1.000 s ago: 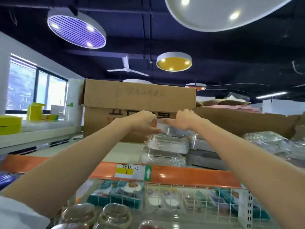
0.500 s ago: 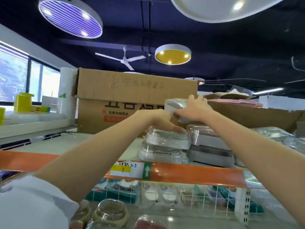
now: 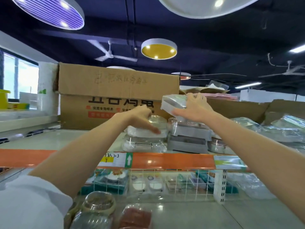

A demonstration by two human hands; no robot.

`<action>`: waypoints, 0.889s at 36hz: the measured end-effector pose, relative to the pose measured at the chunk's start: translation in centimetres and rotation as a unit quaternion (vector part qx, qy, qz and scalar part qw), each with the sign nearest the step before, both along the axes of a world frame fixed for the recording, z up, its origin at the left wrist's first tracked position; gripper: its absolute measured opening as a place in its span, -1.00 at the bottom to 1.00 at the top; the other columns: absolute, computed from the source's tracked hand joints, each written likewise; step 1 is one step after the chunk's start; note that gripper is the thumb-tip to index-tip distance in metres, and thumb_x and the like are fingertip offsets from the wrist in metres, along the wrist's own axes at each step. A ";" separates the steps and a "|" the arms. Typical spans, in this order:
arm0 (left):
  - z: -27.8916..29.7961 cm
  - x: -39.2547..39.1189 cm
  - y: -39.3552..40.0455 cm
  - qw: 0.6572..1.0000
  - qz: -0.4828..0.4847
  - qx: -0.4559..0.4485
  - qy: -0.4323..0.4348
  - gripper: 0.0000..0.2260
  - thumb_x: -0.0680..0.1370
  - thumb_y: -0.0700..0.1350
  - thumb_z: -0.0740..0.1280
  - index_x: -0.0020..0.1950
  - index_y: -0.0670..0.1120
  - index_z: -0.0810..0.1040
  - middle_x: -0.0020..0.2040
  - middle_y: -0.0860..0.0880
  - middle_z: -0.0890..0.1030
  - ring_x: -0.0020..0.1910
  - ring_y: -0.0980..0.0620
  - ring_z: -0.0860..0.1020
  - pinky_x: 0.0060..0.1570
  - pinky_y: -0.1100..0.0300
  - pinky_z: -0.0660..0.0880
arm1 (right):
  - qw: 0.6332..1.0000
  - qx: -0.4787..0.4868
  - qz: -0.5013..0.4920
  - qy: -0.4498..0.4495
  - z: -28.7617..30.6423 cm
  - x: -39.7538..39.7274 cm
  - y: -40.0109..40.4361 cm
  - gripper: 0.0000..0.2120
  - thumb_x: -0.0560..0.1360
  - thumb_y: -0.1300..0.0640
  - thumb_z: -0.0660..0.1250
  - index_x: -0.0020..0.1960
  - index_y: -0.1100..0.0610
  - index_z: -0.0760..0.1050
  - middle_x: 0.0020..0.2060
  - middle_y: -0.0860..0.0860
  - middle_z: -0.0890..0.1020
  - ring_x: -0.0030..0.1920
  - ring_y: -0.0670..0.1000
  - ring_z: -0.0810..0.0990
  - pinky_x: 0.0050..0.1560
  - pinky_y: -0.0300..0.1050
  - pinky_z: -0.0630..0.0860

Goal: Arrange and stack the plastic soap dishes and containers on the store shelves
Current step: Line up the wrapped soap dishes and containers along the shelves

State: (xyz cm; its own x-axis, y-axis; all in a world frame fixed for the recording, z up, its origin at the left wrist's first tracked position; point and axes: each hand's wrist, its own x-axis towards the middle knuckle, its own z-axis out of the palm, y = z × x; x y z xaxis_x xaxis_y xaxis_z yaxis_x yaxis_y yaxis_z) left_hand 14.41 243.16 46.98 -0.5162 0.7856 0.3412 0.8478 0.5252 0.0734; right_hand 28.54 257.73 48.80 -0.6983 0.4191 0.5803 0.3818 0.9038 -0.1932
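Lift is the main change in the head view: the right hand (image 3: 192,107) has carried its wrapped grey soap dish (image 3: 173,104) up and clear of the grey stack (image 3: 189,138) it sat nearer half a second ago. Its thumb and fingers clasp the dish's right end, and the dish is tilted, its long axis running left to right, in front of the cardboard box (image 3: 115,96). The left hand (image 3: 140,119) stays low on the white stack (image 3: 145,138), fingers fairly straight, tips pressing the top wrapped dish without curling round it. Both stacks stand just beside each other on the top shelf (image 3: 165,160), long sides facing the person.
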 end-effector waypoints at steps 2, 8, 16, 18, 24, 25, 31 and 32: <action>-0.1 0.4 -0.8 0.997 0.021 0.038 0.065 -0.35 0.25 0.42 0.38 -0.07 -0.15 0.46 -0.06 -0.03 0.40 -0.14 0.04 0.33 -0.13 0.17 0.39 | 1.000 -0.002 0.006 0.009 -0.3 0.7 -0.4 -0.14 0.43 -0.28 0.31 0.50 0.18 0.09 0.43 0.24 0.16 0.43 0.23 0.15 0.35 0.13 0.27; -0.9 4.0 -4.2 0.978 0.033 0.132 0.158 -0.13 0.26 0.44 0.35 0.32 -0.18 0.39 0.18 -0.06 0.39 0.15 -0.01 0.34 0.22 0.00 0.39 | 0.996 -0.036 0.043 0.071 -1.8 2.9 -2.7 -0.15 0.41 -0.29 0.31 0.44 0.26 0.15 0.36 0.24 0.21 0.37 0.22 0.19 0.30 0.06 0.27; -4.8 9.1 -8.3 0.957 0.029 0.214 0.195 -0.02 0.19 0.55 0.21 0.34 -0.16 0.40 0.15 -0.06 0.42 0.16 -0.03 0.36 0.21 0.02 0.37 | 0.983 -0.136 0.091 0.080 -5.5 6.7 -5.4 0.01 0.44 -0.18 0.37 0.54 0.27 -0.17 0.46 0.17 0.02 0.50 0.17 -0.03 0.43 0.10 0.10; -6.3 10.4 -9.1 0.958 0.027 0.205 0.200 -0.04 0.22 0.52 0.26 0.37 -0.16 0.38 0.17 -0.06 0.40 0.16 -0.03 0.34 0.21 0.05 0.34 | 0.982 -0.146 0.098 0.073 -7.1 8.0 -5.9 0.02 0.43 -0.16 0.39 0.54 0.27 -0.18 0.47 0.16 -0.01 0.51 0.15 -0.05 0.44 0.08 0.08; -10.8 13.8 -11.1 0.963 0.002 0.166 0.211 -0.14 0.29 0.40 0.36 0.39 -0.13 0.34 0.21 -0.04 0.38 0.17 0.01 0.32 0.28 0.07 0.31 | 0.979 -0.178 0.096 0.038 -12.5 11.3 -7.0 -0.08 0.37 -0.15 0.45 0.46 0.28 0.06 0.36 0.15 0.14 0.42 0.18 0.15 0.40 0.08 0.21; -11.6 14.3 -11.4 0.965 0.001 0.154 0.210 -0.14 0.29 0.40 0.36 0.39 -0.13 0.33 0.23 -0.04 0.38 0.18 0.00 0.32 0.29 0.07 0.31 | 0.978 -0.184 0.093 0.033 -13.4 11.8 -7.2 -0.13 0.35 -0.16 0.47 0.40 0.28 0.13 0.29 0.15 0.19 0.37 0.18 0.21 0.37 0.10 0.26; -16.8 15.1 -12.4 0.978 -0.008 0.102 0.183 -0.16 0.29 0.33 0.44 0.36 -0.19 0.38 0.22 -0.13 0.42 0.21 -0.12 0.36 0.27 0.02 0.28 | 0.963 -0.244 0.107 -0.039 -19.6 14.0 -7.8 -0.24 0.24 -0.25 0.49 0.13 0.24 0.27 0.17 0.11 0.25 0.14 0.10 0.36 0.08 -0.04 0.36; -17.7 15.1 -12.5 0.980 -0.009 0.092 0.175 -0.16 0.29 0.34 0.43 0.36 -0.19 0.38 0.22 -0.13 0.41 0.22 -0.12 0.36 0.27 0.01 0.28 | 0.962 -0.247 0.109 -0.045 -20.7 14.1 -7.8 -0.35 0.29 -0.20 0.50 0.06 0.20 0.27 0.10 0.08 0.26 0.06 0.06 0.33 0.01 -0.09 0.31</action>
